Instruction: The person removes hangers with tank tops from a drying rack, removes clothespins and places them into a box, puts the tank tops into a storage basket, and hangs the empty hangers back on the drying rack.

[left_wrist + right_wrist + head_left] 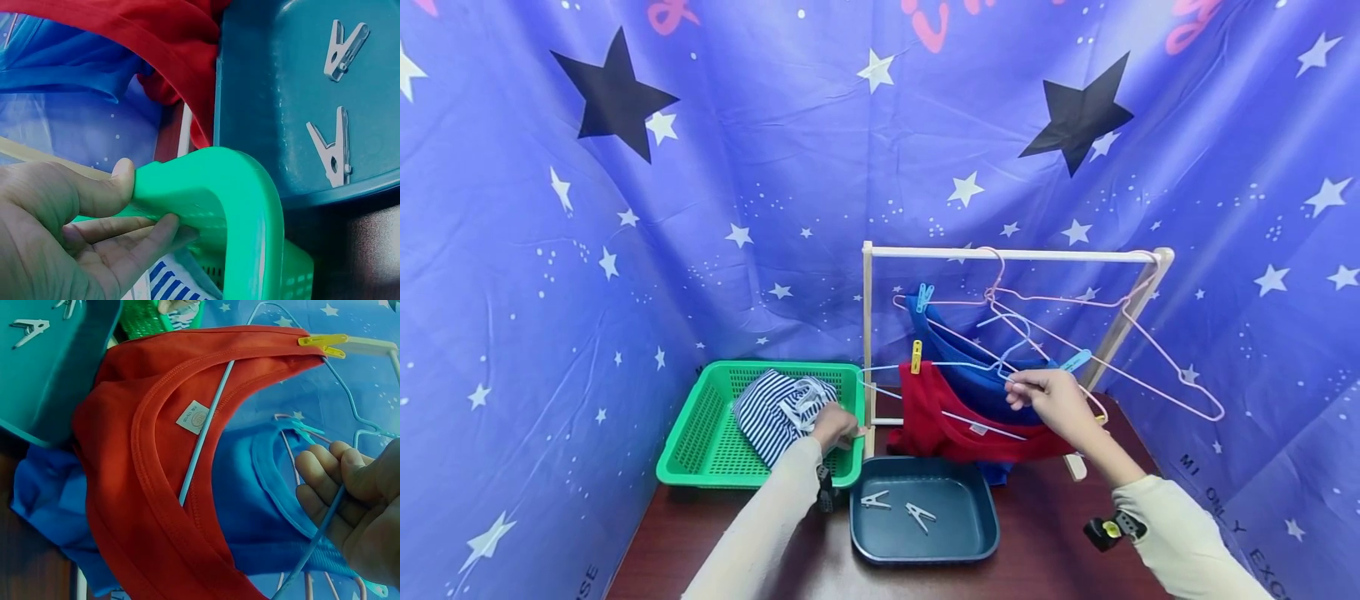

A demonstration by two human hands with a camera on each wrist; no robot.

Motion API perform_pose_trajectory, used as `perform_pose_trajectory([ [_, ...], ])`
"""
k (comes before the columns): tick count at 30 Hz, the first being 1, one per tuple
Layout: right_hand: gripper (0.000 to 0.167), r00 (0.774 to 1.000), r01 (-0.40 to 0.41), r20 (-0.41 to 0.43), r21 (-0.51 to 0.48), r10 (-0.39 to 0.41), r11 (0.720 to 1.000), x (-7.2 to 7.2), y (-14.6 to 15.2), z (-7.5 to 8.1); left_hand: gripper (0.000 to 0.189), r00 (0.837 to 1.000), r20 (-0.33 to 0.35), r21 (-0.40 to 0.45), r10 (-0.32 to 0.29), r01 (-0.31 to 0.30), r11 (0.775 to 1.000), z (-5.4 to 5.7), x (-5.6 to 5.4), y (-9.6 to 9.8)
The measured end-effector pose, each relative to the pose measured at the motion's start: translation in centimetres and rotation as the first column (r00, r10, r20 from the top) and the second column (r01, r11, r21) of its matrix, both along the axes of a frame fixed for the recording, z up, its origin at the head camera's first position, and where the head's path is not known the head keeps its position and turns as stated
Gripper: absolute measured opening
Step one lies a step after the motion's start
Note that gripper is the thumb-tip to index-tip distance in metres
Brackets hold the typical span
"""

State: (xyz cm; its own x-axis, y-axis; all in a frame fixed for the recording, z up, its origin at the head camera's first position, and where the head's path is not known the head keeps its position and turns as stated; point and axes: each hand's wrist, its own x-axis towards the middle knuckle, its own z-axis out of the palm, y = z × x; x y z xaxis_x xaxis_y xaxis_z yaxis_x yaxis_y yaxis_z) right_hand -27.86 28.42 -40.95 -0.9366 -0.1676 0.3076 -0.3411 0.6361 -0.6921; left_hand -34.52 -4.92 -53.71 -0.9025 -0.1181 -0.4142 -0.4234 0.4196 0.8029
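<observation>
My right hand (pixel 1051 402) pinches the light blue hanger (pixel 212 415) near its neck between thumb and fingers. From this hanger hangs a red garment (pixel 925 408) with a wide neckline, clipped at its left end by a yellow clothespin (pixel 916 357). Over at the green basket (pixel 782 367), my left hand (pixel 94 219) grips the right rim, thumb on top and fingers inside. A blue-and-white striped garment (pixel 763 412) lies bunched in that basket. Behind the red garment, a blue garment (pixel 951 350) hangs on a pink hanger with light blue clothespins (pixel 925 297).
A wooden rack (pixel 940 252) stands on the dark red table (pixel 1037 542), with another pink hanger (pixel 1180 371) on its right. The dark teal tray (pixel 925 550) in front holds two white clothespins (pixel 919 517). Star-printed blue cloth (pixel 820 167) surrounds the table.
</observation>
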Motion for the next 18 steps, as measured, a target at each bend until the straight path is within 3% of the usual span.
perform_pose_trajectory([
  [5,0.013,1.0,-0.001,0.005,0.009,0.001,1.0,-0.3,-0.6,-0.9,0.04,1.0,-0.007,0.016,0.0,0.0,1.0,-0.1,0.1,-0.1],
  [11,0.013,1.0,-0.015,0.02,0.017,0.015,1.0,-0.3,-1.1,-1.2,0.028,1.0,-0.004,0.002,0.007,-0.007,1.0,-0.4,0.2,-0.2],
  [15,0.013,1.0,-0.004,0.022,0.017,0.003,1.0,-0.3,-1.1,-1.3,0.02,1.0,0.002,-0.008,-0.029,0.029,1.0,-0.5,0.2,-0.5],
  [18,0.013,1.0,0.002,0.017,0.02,-0.002,1.0,-0.5,-1.1,-1.4,0.027,0.998,0.001,-0.003,-0.067,0.067,0.998,-0.4,0.4,-1.0],
])
